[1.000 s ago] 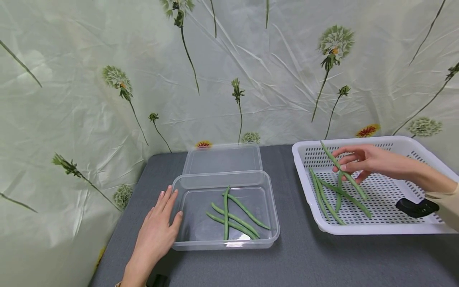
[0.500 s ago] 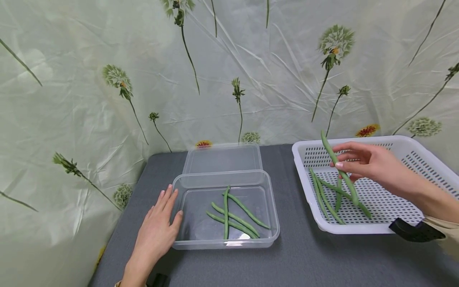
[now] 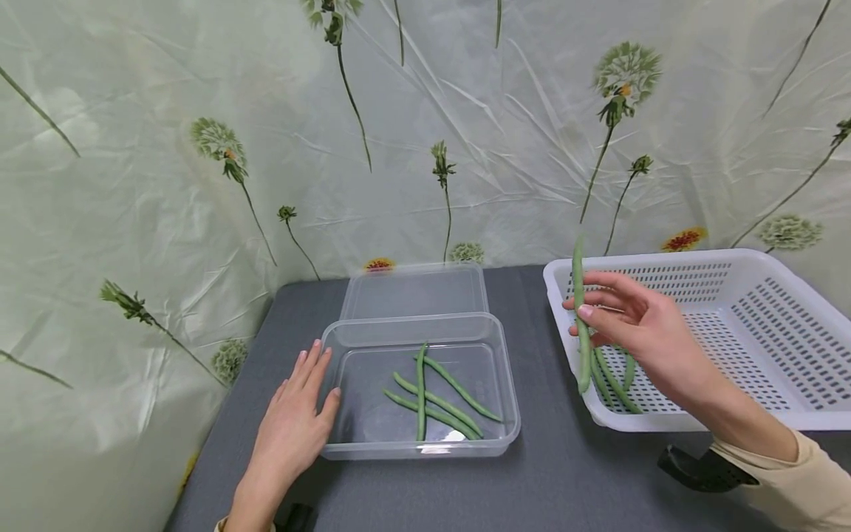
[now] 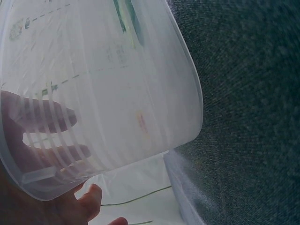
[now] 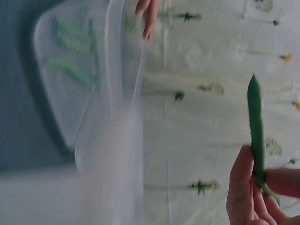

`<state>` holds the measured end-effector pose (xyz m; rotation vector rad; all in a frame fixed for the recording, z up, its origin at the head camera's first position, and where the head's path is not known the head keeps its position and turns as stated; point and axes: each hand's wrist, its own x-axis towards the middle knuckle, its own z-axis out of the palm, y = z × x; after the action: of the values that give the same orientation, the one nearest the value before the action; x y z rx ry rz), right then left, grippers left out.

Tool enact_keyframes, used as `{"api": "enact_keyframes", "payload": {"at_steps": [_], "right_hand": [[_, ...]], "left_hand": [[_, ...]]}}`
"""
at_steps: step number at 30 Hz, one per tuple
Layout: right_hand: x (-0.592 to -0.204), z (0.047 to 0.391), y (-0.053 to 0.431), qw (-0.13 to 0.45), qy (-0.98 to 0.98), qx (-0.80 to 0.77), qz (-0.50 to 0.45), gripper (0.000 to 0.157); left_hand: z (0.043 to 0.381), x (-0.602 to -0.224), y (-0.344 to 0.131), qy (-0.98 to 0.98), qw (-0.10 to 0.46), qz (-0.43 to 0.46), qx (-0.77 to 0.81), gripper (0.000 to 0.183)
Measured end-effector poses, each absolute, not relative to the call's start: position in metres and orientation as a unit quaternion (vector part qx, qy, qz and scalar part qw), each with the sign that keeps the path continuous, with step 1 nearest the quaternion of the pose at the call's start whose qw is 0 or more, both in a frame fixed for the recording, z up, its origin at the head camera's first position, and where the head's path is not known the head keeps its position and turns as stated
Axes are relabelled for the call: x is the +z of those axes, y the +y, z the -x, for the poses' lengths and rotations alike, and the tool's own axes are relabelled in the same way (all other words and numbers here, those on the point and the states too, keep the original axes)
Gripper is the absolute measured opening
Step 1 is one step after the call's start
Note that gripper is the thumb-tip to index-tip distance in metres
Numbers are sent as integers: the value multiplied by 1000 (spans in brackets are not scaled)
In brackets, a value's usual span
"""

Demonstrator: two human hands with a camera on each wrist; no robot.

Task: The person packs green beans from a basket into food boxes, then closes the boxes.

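Observation:
My right hand (image 3: 638,325) pinches a green bean (image 3: 580,318) between thumb and fingers, over the left rim of a white perforated basket (image 3: 738,421). In the right wrist view the same green bean (image 5: 256,126) points upward from the fingertips. More green beans (image 3: 614,380) lie in the basket, partly hidden by the hand. My left hand (image 3: 292,421) rests with straight fingers along the left side of a clear plastic container (image 3: 419,452). Several green beans (image 3: 459,388) lie crossed on the container's floor. The left wrist view shows fingers (image 4: 51,117) through the container's wall.
Behind the container lies a clear flat lid (image 3: 415,292). A dark grey cloth (image 3: 532,488) covers the table. A pale flower-printed sheet (image 3: 399,207) hangs directly behind it.
My right hand has lifted the green bean and carried it leftward from the basket's inside to its left rim. The bean has turned nearly upright in view. The left hand stays put.

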<state>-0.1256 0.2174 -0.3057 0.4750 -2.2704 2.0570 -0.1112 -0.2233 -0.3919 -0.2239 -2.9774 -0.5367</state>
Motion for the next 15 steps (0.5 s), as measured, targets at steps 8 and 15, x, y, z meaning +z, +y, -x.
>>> {"api": "enact_keyframes", "payload": {"at_steps": [8, 15], "right_hand": [[-315, 116, 174, 32, -670, 717, -189, 37], [-329, 109, 144, 30, -632, 749, -196, 34]], "left_hand": [[112, -392, -224, -980, 43, 69, -181, 63], [111, -391, -223, -979, 46, 72, -183, 62]]}}
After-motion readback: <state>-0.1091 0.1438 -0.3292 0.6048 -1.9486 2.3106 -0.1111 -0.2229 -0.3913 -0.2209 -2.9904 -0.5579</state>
